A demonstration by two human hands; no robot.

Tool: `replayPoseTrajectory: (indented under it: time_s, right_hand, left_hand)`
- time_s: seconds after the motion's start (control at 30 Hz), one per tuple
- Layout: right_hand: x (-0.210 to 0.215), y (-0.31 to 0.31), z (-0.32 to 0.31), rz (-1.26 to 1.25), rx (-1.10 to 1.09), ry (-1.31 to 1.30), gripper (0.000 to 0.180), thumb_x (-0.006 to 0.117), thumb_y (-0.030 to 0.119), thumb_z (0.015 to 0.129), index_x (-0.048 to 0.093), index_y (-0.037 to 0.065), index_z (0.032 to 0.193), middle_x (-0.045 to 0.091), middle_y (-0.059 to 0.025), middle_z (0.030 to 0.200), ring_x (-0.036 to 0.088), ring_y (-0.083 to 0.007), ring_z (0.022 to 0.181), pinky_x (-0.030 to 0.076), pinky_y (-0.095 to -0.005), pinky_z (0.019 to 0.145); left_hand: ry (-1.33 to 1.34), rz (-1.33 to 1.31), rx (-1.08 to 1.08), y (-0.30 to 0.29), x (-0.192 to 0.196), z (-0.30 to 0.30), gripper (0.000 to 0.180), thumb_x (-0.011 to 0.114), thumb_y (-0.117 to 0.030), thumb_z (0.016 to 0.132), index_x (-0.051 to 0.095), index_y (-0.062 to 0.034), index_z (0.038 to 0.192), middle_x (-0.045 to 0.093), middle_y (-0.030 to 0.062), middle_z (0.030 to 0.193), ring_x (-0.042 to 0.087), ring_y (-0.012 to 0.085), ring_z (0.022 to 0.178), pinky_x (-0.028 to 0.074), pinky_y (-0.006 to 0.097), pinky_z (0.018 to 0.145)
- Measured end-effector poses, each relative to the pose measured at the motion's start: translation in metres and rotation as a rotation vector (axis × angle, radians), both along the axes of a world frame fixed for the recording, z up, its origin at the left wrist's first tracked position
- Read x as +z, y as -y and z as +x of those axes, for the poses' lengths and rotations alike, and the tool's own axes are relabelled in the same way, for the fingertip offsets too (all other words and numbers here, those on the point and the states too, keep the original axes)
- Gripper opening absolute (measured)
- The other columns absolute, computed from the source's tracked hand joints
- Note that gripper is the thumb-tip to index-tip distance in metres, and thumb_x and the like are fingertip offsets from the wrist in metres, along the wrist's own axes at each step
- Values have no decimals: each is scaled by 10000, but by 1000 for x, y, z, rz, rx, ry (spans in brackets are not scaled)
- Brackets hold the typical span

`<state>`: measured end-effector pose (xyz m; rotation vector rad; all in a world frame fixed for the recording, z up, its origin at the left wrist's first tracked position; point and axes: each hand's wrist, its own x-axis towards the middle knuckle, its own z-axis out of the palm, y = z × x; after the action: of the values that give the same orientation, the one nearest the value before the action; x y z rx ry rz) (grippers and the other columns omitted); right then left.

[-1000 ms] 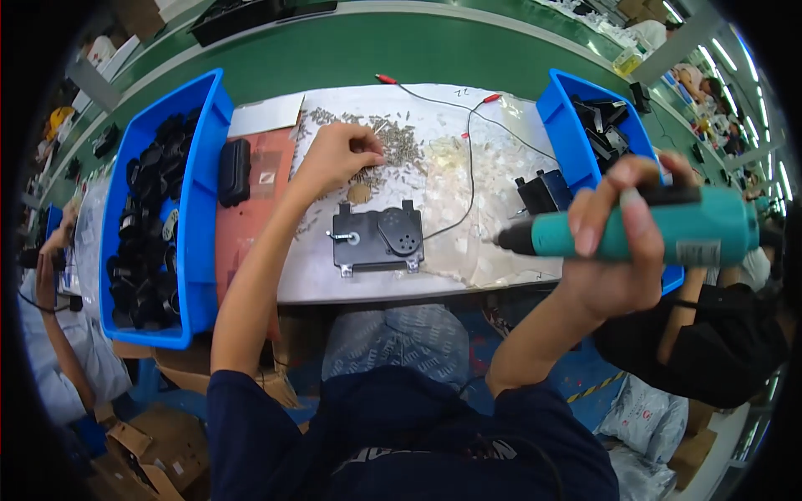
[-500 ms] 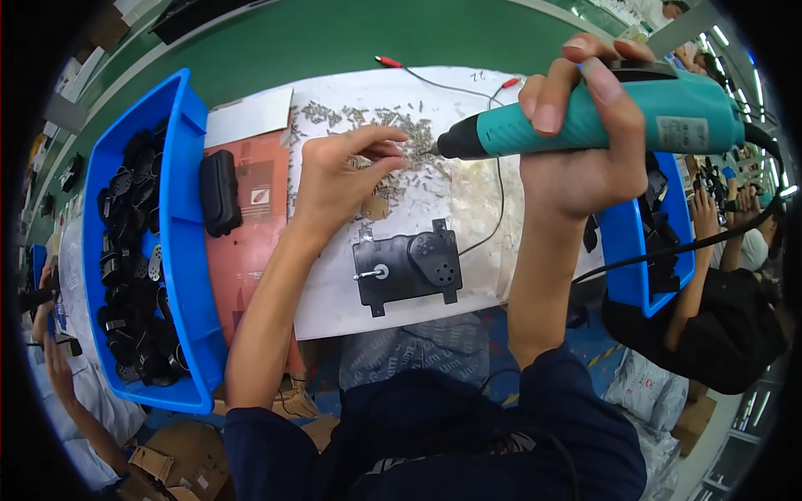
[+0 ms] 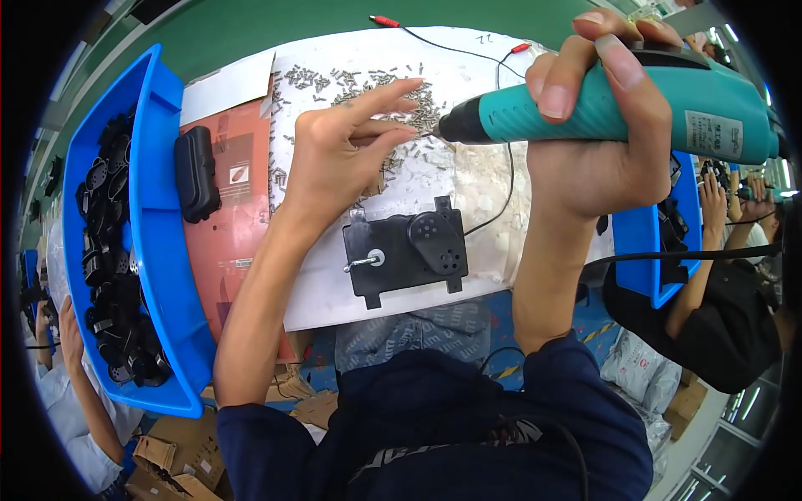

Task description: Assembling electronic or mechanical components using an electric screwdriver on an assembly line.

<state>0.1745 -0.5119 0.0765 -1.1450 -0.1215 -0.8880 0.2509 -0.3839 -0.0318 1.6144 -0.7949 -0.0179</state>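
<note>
Teal plastic covers the power driver (image 3: 677,92) my right hand (image 3: 595,175) grasps, fingers wrapped round its body. My left hand's (image 3: 330,163) fingers curl beside its tip; whether they pinch anything, I cannot tell. Nearer me, the black box (image 3: 388,250) lies on the white surface (image 3: 322,302).

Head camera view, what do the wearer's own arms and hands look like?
The left hand and right hand are bare, with no gloves or wristbands showing. Both forearms are uncovered. The left sleeve and right sleeve are short, plain and dark navy, part of a top with pale print on its front.
</note>
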Motion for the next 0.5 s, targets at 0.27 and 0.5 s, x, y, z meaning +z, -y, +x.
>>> replayPoseTrajectory:
  time_s: [0.27, 0.5]
  right_hand:
    - [5, -14, 3, -33, -158, -135, 408, 523, 39, 756, 386, -53, 1129, 563, -255, 825, 501, -210, 411, 458, -292, 446]
    - [4, -18, 4, -21, -127, -141, 416, 532, 42, 745, 377, -53, 1120, 562, -257, 821, 504, -212, 413, 459, -291, 456]
  left_hand:
    - [53, 100, -64, -6, 9, -2, 610, 744, 50, 691, 597, -152, 1248, 698, 73, 753, 686, 116, 708, 574, 251, 642]
    - [68, 123, -62, -8, 7, 0, 671, 761, 35, 671, 568, -170, 1280, 699, 88, 759, 691, 147, 702, 579, 277, 672]
